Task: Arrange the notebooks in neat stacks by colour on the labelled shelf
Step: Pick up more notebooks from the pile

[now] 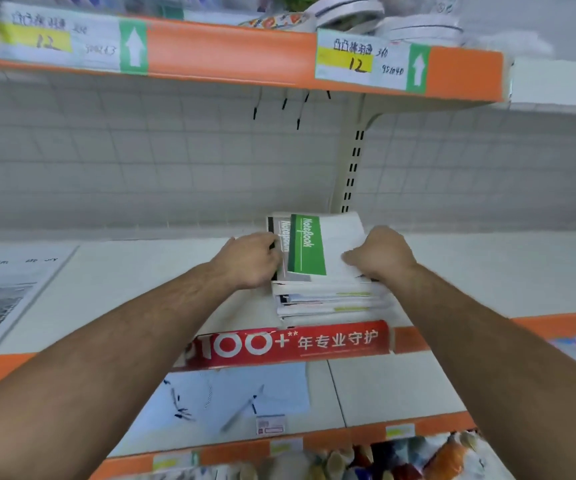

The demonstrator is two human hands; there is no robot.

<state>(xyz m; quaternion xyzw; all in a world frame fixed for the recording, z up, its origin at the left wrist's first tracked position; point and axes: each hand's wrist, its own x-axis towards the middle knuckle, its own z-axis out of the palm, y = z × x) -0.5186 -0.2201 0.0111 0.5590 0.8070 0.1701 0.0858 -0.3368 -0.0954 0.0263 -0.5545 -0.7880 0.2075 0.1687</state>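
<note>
Orange trim runs along each shelf front; the goods nearest are a blur. A red banner hangs on the lip of the middle shelf, and the stack of notebooks sits just behind it, with its lower covers hard to tell apart. The left hand grips the stack's left edge. The right hand grips its right edge, thumb on the green-banded top notebook. Bare shelf spreads to the right, and a printed sheet lies well to the left.

Red banner with white lettering near centre, printed sheet at left, white tape rolls upper right, blue paper below
</note>
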